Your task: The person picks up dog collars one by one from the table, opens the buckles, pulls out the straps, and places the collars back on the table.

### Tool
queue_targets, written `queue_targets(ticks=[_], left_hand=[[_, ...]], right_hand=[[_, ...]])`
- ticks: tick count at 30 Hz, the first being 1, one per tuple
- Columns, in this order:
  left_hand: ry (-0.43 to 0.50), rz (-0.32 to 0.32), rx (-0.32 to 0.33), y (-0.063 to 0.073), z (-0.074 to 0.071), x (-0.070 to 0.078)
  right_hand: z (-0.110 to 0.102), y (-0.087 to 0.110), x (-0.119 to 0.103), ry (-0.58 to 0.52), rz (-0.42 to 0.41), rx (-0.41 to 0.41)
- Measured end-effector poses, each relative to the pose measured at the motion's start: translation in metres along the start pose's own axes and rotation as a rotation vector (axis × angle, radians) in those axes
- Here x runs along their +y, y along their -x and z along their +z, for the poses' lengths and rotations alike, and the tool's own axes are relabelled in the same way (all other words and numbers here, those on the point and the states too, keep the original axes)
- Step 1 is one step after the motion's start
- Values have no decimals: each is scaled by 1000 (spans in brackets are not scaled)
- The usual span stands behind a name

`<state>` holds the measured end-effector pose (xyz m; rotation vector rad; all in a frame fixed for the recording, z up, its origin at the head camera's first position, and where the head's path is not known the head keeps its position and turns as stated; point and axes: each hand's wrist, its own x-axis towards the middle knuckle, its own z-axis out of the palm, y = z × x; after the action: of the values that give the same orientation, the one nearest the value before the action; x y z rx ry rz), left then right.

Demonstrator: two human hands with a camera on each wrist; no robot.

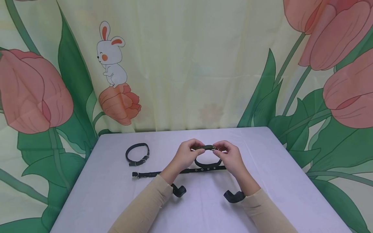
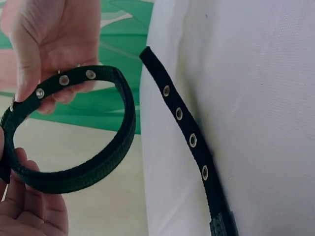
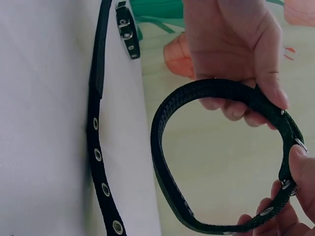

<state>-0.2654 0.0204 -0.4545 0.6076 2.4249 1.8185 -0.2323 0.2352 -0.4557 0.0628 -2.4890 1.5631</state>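
Both hands hold a dark collar (image 1: 208, 165), bent into a loop above the table, with metal eyelets and a buckle. My left hand (image 1: 186, 154) pinches the band left of the buckle between thumb and fingers. On the other side, my right hand (image 1: 231, 158) pinches the strap close to the buckle. In the left wrist view the looped collar (image 2: 78, 179) hangs between the two hands. The right wrist view shows thumbs on the collar (image 3: 162, 147) near the metal parts. Beneath them a second collar (image 1: 148, 174) lies stretched out flat, its eyelets towards the right.
A third collar (image 1: 137, 162), buckled into a ring, lies at the back left of the white-covered table (image 1: 201, 213). Behind the table hangs a curtain (image 1: 186, 64) printed with tulips and a rabbit. Black wrist-worn devices (image 1: 234, 196) project beneath the forearms.
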Motion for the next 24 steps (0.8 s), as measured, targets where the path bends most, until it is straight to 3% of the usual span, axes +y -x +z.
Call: queue_targets(ticks=[17, 24], left_hand=[[-89, 28, 1, 10, -12, 14], [-63, 25, 18, 14, -13, 16]], right_hand=[[7, 4, -12, -28, -89, -70], [11, 7, -18, -19, -102, -75]])
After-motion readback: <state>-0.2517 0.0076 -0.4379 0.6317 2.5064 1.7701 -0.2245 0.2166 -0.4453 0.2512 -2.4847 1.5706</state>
